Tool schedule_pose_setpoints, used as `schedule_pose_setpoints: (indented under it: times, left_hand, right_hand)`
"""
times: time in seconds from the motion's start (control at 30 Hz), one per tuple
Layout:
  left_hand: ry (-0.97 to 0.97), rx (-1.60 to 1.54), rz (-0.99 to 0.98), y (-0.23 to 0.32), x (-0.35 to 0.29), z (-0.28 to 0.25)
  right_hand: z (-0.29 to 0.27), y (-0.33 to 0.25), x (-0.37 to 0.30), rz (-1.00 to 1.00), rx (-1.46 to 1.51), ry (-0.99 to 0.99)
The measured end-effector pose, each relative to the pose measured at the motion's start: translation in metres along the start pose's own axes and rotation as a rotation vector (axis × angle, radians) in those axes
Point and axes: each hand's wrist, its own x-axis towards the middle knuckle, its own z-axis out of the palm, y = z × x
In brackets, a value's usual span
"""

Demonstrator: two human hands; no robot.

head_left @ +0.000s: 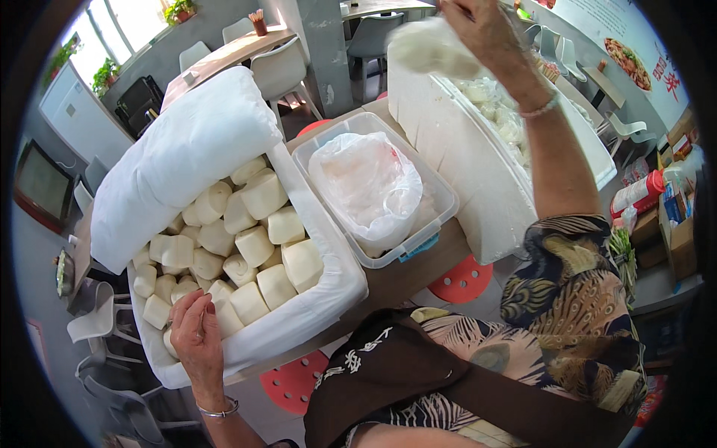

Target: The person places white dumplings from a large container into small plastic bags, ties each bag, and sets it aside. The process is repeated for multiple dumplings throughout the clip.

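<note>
White steamed buns (255, 246) are heaped in a cloth-lined box (340, 287) on the left. My left hand (199, 332) is at its near edge, fingers curled together against the buns; whether one is in its grasp is hidden. Raised at the upper right, my right hand (478, 30) is closed on the top of a clear plastic bag of steamed buns (433, 51), slightly smeared by motion. The bag hangs over the far end of a long white foam box (463, 160), which holds more filled plastic bags (497, 112).
Between the boxes stands a clear plastic tub (444, 198) with a white plastic bag (366, 179) inside. A thick white cloth (187, 160) covers the bun box's far part. Red stools (461, 280) are beneath the table; grey chairs (280, 73) stand beyond. Cartons (678, 239) are stacked at right.
</note>
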Motion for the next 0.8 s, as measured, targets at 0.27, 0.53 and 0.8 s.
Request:
schedule_pose_setpoints:
  times: [0.27, 0.53, 0.8]
  left_hand:
    - [-0.009, -0.001, -0.043, 0.005, 0.002, 0.006]
    - [0.015, 0.040, -0.029, 0.007, -0.003, 0.004]
    - [0.035, 0.031, -0.061, 0.006, -0.004, 0.007]
  right_hand:
    - [0.072, 0.020, -0.053, -0.550, 0.436, -0.448]
    - [0.185, -0.054, -0.159, -0.398, 0.008, -1.325]
    - [0.212, -0.034, -0.165, -0.396, -0.020, -0.979]
